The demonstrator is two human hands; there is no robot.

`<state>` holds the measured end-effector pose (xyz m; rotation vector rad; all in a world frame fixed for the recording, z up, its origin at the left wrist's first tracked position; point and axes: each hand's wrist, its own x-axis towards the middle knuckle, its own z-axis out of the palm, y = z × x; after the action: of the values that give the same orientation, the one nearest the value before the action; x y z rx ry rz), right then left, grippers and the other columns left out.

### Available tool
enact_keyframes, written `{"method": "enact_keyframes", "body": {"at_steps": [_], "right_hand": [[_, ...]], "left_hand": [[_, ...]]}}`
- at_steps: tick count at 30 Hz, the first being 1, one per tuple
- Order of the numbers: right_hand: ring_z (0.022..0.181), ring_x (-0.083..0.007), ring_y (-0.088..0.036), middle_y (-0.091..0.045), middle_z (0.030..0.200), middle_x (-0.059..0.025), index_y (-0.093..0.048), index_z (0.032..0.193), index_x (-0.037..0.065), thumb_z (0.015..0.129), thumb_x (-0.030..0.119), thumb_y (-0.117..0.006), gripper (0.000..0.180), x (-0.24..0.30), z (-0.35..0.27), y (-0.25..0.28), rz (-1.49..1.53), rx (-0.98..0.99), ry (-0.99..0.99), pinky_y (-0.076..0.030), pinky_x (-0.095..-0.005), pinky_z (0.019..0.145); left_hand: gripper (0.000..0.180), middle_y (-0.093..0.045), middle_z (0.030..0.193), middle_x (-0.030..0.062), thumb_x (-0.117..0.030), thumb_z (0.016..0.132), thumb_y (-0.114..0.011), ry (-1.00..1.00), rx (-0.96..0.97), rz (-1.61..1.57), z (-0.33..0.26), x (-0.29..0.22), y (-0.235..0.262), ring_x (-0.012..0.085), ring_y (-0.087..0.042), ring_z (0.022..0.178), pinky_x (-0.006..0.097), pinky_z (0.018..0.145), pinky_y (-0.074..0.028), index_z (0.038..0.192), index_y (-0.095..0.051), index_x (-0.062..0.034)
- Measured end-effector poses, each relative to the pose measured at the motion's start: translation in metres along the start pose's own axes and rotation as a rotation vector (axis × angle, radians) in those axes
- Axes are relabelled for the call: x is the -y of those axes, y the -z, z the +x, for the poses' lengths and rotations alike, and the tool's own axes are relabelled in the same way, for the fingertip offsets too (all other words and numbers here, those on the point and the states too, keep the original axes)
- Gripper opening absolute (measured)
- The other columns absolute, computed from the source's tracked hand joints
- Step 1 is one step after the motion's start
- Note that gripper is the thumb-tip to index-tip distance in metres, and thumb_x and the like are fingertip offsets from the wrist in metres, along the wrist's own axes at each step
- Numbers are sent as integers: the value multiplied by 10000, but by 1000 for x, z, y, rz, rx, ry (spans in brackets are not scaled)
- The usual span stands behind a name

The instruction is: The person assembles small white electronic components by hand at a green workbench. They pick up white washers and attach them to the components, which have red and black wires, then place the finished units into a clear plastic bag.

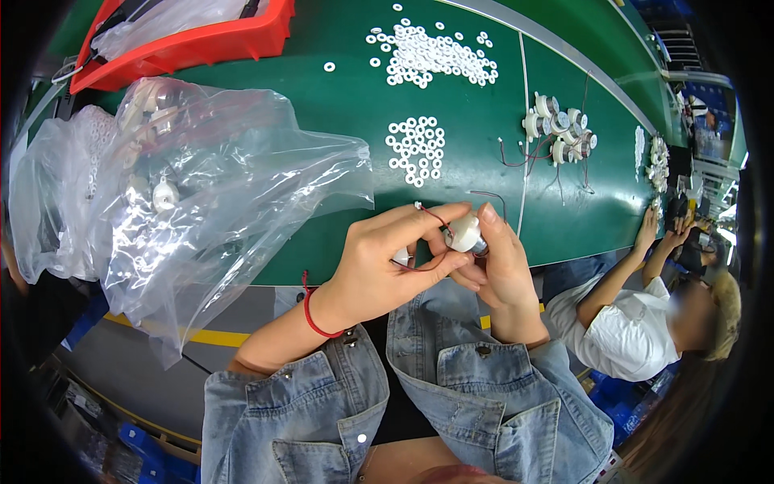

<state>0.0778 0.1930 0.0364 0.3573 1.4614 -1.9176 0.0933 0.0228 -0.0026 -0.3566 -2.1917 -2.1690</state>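
White round part (464,234) w/ red wire sits pinched between both hands, just past near edge of green table (339,113). Left hand (387,262) curled round it, thumb + fingers gripping; right hand (501,262) closed on its other side. Small white rings (415,149) lie mid-table, bigger heap (435,55) toward far edge. Clear plastic bag (201,177) at left, red tray (193,40) at far-left corner.

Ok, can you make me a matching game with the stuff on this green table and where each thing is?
Things:
1. red bin
2. clear plastic bag
3. small white part with wires
4. finished parts with wires

Places:
A. between both hands
B. far left corner
C. right side of the table
D. left edge, crumpled

Pairs: 1-B, 2-D, 3-A, 4-C
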Motion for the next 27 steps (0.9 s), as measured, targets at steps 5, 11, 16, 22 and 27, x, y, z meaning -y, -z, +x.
{"method": "enact_keyframes", "body": {"at_steps": [5, 11, 16, 22, 27], "right_hand": [[328, -82, -265, -329, 435, 27, -535, 703, 62, 1048, 555, -352, 629, -4, 3, 10, 199, 133, -149, -218, -256, 340], [293, -95, -252, -292, 399, 29, -516, 654, 69, 1041, 580, -314, 671, -7, 5, 17, 327, 274, -253, -212, -258, 311], [288, -95, -246, -288, 398, 30, -513, 647, 73, 1039, 583, -319, 671, -4, 5, 17, 383, 284, -297, -203, -256, 298], [306, -93, -264, -295, 422, 34, -517, 678, 87, 1032, 604, -324, 656, -7, 6, 17, 386, 213, -336, -209, -262, 321], [318, -93, -273, -290, 427, 37, -523, 690, 91, 1029, 611, -329, 651, -9, 8, 22, 397, 279, -339, -216, -261, 337]], "left_hand": [[375, -566, 666, -27, -74, 720, -873, 61, -18, -57, 0, 0, -1, 23, -438, 540, 211, 488, -344, 1043, -704, 17], [404, -512, 603, -17, -111, 696, -885, 123, -19, 1, 0, -3, -3, 46, -466, 529, 223, 496, -377, 1045, -703, -16], [404, -536, 628, -9, -107, 693, -885, 105, -35, 38, 0, -3, -6, 48, -477, 539, 223, 501, -385, 1041, -704, -14], [374, -548, 657, -15, -74, 675, -887, 87, -66, 75, 3, -6, -10, 32, -461, 554, 210, 508, -362, 992, -707, 15], [372, -588, 703, -1, -69, 668, -887, 49, -79, 103, 3, -6, -10, 42, -466, 548, 218, 512, -380, 980, -706, 21]]}}
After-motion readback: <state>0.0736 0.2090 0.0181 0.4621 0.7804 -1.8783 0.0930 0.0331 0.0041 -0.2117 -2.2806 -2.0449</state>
